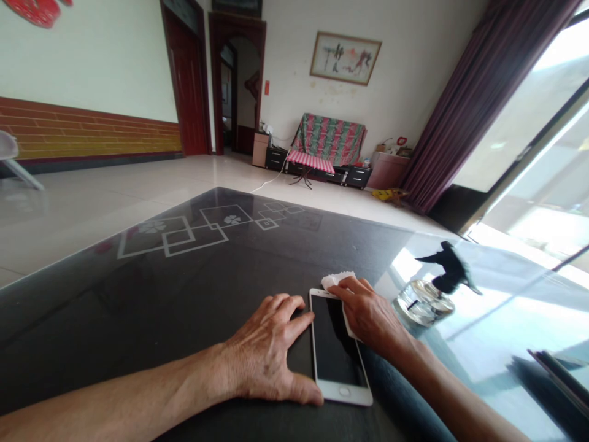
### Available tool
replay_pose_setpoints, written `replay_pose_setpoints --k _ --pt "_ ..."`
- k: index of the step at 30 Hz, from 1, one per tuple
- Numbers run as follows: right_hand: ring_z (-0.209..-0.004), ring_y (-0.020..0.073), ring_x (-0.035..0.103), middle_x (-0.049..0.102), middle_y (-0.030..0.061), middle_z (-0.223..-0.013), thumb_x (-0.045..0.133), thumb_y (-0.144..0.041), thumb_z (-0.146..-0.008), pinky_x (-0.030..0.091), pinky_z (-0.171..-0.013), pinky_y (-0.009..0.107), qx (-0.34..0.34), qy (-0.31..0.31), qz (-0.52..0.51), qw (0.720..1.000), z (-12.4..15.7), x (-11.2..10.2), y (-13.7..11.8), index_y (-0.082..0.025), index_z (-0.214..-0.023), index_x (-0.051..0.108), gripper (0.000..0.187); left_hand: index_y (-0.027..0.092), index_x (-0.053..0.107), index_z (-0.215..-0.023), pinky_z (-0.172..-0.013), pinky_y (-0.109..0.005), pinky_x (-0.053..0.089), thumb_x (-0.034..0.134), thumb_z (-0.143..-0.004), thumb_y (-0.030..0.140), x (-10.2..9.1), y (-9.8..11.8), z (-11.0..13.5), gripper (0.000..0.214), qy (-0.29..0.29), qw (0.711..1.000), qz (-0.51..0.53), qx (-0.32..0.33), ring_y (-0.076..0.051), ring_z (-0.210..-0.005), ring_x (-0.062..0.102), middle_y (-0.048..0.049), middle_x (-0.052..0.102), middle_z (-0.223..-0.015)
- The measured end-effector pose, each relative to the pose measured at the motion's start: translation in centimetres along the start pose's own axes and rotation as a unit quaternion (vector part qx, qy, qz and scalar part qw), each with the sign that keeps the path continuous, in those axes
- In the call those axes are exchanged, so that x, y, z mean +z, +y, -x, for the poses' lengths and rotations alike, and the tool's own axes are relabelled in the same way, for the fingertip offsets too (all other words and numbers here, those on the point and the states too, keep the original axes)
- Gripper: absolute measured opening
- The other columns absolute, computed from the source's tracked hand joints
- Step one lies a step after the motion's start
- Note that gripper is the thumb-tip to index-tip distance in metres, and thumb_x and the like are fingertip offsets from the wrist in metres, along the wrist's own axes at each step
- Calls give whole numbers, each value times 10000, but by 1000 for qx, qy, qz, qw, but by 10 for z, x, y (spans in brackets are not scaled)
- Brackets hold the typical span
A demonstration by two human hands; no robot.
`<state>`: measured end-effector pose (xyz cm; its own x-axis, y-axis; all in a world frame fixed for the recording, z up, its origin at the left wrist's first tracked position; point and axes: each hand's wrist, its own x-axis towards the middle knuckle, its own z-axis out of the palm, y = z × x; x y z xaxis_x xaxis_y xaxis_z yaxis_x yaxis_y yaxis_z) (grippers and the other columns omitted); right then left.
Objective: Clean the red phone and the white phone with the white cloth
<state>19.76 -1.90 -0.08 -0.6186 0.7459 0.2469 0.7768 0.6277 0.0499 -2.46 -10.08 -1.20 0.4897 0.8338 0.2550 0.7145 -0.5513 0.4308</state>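
Note:
A white smartphone (337,350) with a dark screen lies flat on the black glass table (193,270). My left hand (269,353) rests flat beside its left edge, fingers spread, thumb against the phone's lower left corner. My right hand (368,316) presses a white cloth (337,280) onto the phone's upper right edge, fingers curled over the cloth. Most of the cloth is hidden under that hand.
A clear spray bottle (426,301) with a black trigger head stands just right of my right hand. A dark flat object (559,374) lies at the table's right edge. Beyond the table are tiled floor, a covered sofa (329,144) and a curtain (469,104).

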Motion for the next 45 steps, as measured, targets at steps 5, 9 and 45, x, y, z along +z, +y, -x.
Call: replay_pose_setpoints --k 5,9,45 --pt "-939 199 498 560 68 -1059 393 -96 -863 430 -594 231 7 -10 29 1000 8 -3 3 -258 -1205 538 405 190 474 -1329 -1010 -505 334 593 -573 772 0 0 0 962 -3 1000 -6 -4 -349 -1195 386 -138 427 -1336" --pt "-970 205 497 556 72 -1069 395 -85 -850 444 -608 237 10 0 30 1000 13 0 6 -250 -1227 528 433 172 480 -1325 -1006 -503 343 581 -581 776 -1 1 0 963 -6 1000 -11 -2 -346 -1191 391 -144 429 -1333" --pt "-909 222 490 560 94 -904 454 -107 -809 440 -675 285 36 10 -2 999 24 -10 -8 -168 -779 585 148 230 417 -1374 -1034 -566 323 623 -580 752 1 -4 5 972 -56 997 -49 -37 -396 -1284 303 -130 348 -1426"
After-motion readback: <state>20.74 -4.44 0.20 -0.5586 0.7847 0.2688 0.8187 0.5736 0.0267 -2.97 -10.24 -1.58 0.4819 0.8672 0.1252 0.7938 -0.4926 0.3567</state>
